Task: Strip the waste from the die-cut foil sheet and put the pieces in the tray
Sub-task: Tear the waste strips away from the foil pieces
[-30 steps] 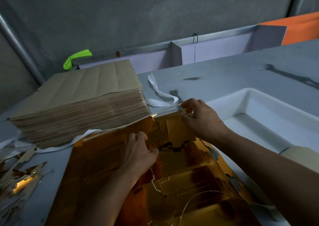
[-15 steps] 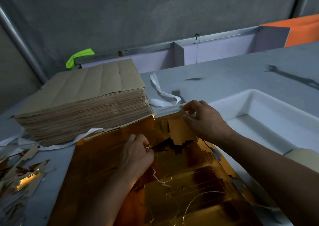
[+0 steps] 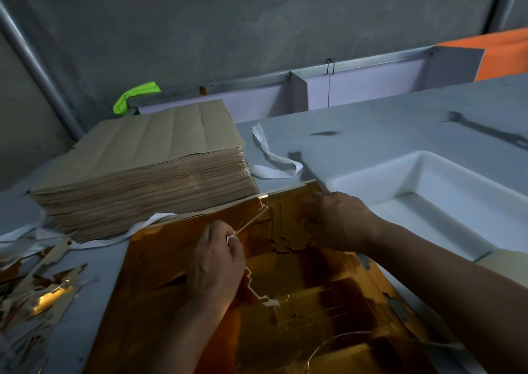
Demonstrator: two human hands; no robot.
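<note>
The gold die-cut foil sheet (image 3: pixel 300 302) lies flat on the worktop (image 3: pixel 385 128), right under both hands. The left hand (image 3: pixel 214 265) has its grip pinched together on a thin waste strip (image 3: pixel 251 222), drawn taut toward the sheet's far edge, likely so it tears along the cut. Just right of that grip, the right hand (image 3: pixel 340 219) presses down on the foil, seemingly to keep the pieces in place; blur hides whether its fingers clamp anything. Beyond the right hand, the white tray (image 3: pixel 428 173) looks empty where visible. Left of the pinch lie loose scraps (image 3: pixel 43 288) and 1 stack of brown sheets (image 3: pixel 148 168).
</note>
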